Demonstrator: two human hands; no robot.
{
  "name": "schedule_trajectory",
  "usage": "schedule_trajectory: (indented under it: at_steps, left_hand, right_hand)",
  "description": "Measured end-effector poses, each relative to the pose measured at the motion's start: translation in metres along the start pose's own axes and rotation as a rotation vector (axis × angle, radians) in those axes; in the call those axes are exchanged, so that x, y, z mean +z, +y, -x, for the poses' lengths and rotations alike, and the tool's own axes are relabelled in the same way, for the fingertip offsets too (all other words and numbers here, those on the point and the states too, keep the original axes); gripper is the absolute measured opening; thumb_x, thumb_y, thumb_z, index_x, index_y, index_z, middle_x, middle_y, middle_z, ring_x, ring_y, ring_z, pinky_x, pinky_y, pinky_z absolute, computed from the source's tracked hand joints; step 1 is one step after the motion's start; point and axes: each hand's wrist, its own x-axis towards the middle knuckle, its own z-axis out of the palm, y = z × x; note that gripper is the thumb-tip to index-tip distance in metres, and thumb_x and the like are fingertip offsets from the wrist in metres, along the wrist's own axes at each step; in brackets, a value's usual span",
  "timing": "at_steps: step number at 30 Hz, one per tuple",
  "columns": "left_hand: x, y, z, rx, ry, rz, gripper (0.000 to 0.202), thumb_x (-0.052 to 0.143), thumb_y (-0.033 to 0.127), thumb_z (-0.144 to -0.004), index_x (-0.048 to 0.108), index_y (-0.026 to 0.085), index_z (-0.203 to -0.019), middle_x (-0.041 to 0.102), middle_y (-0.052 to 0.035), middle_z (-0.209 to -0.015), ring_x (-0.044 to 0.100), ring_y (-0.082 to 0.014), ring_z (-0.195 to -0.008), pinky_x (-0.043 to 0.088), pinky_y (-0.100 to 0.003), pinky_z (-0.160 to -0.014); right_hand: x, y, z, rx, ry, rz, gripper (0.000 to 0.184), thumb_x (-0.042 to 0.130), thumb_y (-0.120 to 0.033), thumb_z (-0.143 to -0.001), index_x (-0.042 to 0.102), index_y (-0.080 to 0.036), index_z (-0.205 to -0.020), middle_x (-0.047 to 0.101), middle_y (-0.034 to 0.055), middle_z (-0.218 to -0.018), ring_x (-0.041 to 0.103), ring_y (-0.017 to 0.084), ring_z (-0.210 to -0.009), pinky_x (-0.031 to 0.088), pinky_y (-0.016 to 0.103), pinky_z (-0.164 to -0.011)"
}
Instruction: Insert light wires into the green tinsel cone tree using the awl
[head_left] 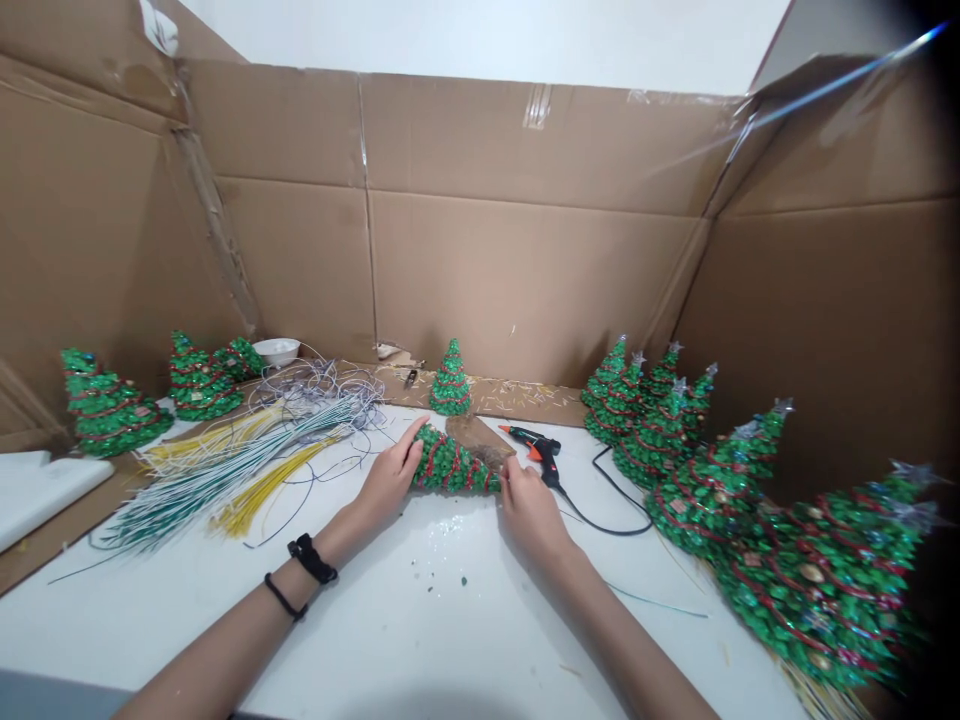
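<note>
A small green Christmas tree with red garland lies on its side over the white tabletop, its tip towards the right. My left hand is wrapped round its wide base end. At the narrow end, my right hand pinches the tip with its fingers closed. Just beyond the right hand rests a black glue gun with an orange nozzle and trigger, apart from the hand. Behind the held tree lies a brown board.
Decorated trees with star tops line the right side. Green and white wires and yellow wires spread on the left. More trees and a white bowl stand behind them. Cardboard walls enclose the table.
</note>
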Motion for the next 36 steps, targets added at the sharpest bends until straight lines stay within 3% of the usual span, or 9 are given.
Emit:
schedule_trajectory:
  at_steps: [4, 9, 17, 21, 31, 36]
  left_hand:
    - [0.000, 0.001, 0.001, -0.001, 0.003, 0.008, 0.051, 0.027, 0.043, -0.094, 0.038, 0.023, -0.140, 0.066, -0.0054, -0.100, 0.059, -0.0191, -0.084, 0.043, -0.029, -0.078]
    - [0.001, 0.000, 0.001, -0.009, -0.002, -0.001, 0.054, 0.026, 0.043, -0.094, 0.036, 0.021, -0.142, 0.066, -0.0036, -0.085, 0.059, -0.0193, -0.079, 0.043, -0.029, -0.076]
    - [0.000, 0.000, 0.000, 0.030, 0.015, -0.017, 0.052, 0.027, 0.042, -0.094, 0.040, 0.020, -0.140, 0.067, -0.0052, -0.090, 0.059, -0.0196, -0.079, 0.043, -0.030, -0.077]
    - [-0.001, 0.001, 0.000, 0.003, -0.007, -0.021, 0.053, 0.026, 0.042, -0.094, 0.037, 0.020, -0.141, 0.065, -0.0030, -0.080, 0.058, -0.0195, -0.076, 0.042, -0.030, -0.077]
    - [-0.002, -0.002, -0.002, 0.023, -0.013, -0.008, 0.053, 0.028, 0.043, -0.093, 0.041, 0.018, -0.139, 0.063, -0.0025, -0.073, 0.058, -0.0200, -0.077, 0.042, -0.029, -0.075]
    - [-0.002, -0.001, -0.001, 0.032, -0.005, -0.018, 0.054, 0.028, 0.042, -0.094, 0.041, 0.017, -0.139, 0.065, -0.0033, -0.073, 0.059, -0.0200, -0.075, 0.043, -0.029, -0.075]
  right_hand:
    - [-0.001, -0.003, -0.001, 0.002, -0.027, 0.018, 0.021, 0.030, -0.020, -0.095, 0.049, -0.014, -0.097, 0.059, 0.0099, -0.083, 0.056, 0.020, -0.080, 0.030, 0.027, -0.065]
    - [0.000, -0.005, -0.002, -0.005, -0.054, 0.024, 0.021, 0.029, -0.019, -0.095, 0.050, -0.013, -0.097, 0.060, 0.0097, -0.084, 0.057, 0.019, -0.080, 0.029, 0.027, -0.063]
    - [-0.008, -0.001, -0.003, -0.032, -0.041, -0.046, 0.021, 0.033, -0.018, -0.093, 0.053, -0.016, -0.093, 0.061, 0.0074, -0.081, 0.056, 0.018, -0.080, 0.030, 0.026, -0.063]
    - [-0.010, -0.001, -0.002, -0.045, -0.045, 0.015, 0.022, 0.034, -0.019, -0.093, 0.055, -0.016, -0.090, 0.063, 0.0073, -0.080, 0.056, 0.019, -0.081, 0.029, 0.026, -0.062]
    - [0.001, 0.001, -0.005, -0.007, -0.057, 0.021, 0.030, 0.025, -0.026, -0.097, 0.054, -0.017, -0.095, 0.064, 0.0063, -0.083, 0.060, 0.016, -0.074, 0.029, 0.026, -0.060]
    - [-0.002, 0.002, -0.006, -0.029, -0.137, 0.107, 0.023, 0.031, -0.023, -0.095, 0.054, -0.018, -0.097, 0.066, 0.0067, -0.083, 0.061, 0.017, -0.075, 0.025, 0.027, -0.057]
